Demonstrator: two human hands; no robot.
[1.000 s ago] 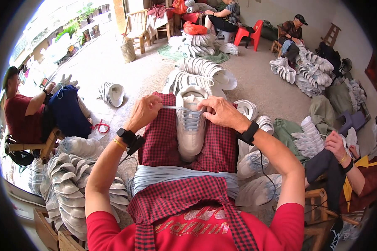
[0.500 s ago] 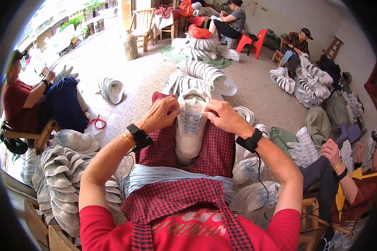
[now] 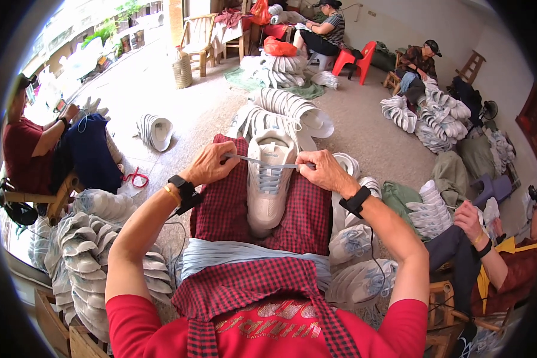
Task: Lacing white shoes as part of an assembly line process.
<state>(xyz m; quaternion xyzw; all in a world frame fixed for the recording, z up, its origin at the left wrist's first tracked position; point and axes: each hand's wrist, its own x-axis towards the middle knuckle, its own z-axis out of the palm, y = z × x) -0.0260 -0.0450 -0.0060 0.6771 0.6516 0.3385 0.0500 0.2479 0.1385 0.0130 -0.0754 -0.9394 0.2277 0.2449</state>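
A white sneaker (image 3: 265, 210) rests on my checked apron (image 3: 225, 206) between my thighs, toe toward me, with light-blue laces (image 3: 269, 180) crossed over its tongue. My left hand (image 3: 212, 163) pinches one end of the shoelace just left of the shoe's collar. On the other side, my right hand (image 3: 325, 170) grips the other lace end. The lace runs nearly straight across the top of the tongue between the two hands. Over my lap lies a bundle of loose pale-blue laces (image 3: 253, 253).
Nested shoe uppers (image 3: 307, 114) lie just beyond my knees, with larger stacks (image 3: 89, 262) at my left and laced shoes (image 3: 364, 280) at my right. Co-workers sit left, right and at the back. A red chair (image 3: 355, 61) stands far off.
My hands have moved apart, the left one outward to the left and the right one to the right. The lace between them now spans a longer stretch.
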